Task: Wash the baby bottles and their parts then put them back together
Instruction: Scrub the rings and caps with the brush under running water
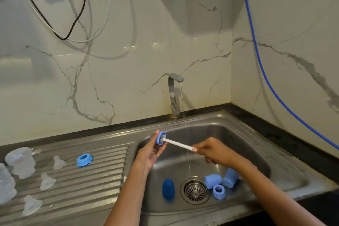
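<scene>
My left hand [150,152] holds a light blue bottle ring [160,138] over the left rim of the sink [260,145]. My right hand [212,152] grips the white handle of a bottle brush [177,144], whose bristles pass through the ring. A second blue ring [84,160] lies on the ribbed drainboard [91,185] with three clear teats [59,162] and clear bottles [20,162] at the far left. In the basin lie a dark blue cap [168,188], two light blue caps [212,180] and another blue ring [218,191].
A thin stream of water runs from the steel tap [174,93] into the basin, near the drain strainer [195,190]. A blue hose [266,79] hangs down the right wall. Black and white cables [73,14] hang on the marble wall at upper left.
</scene>
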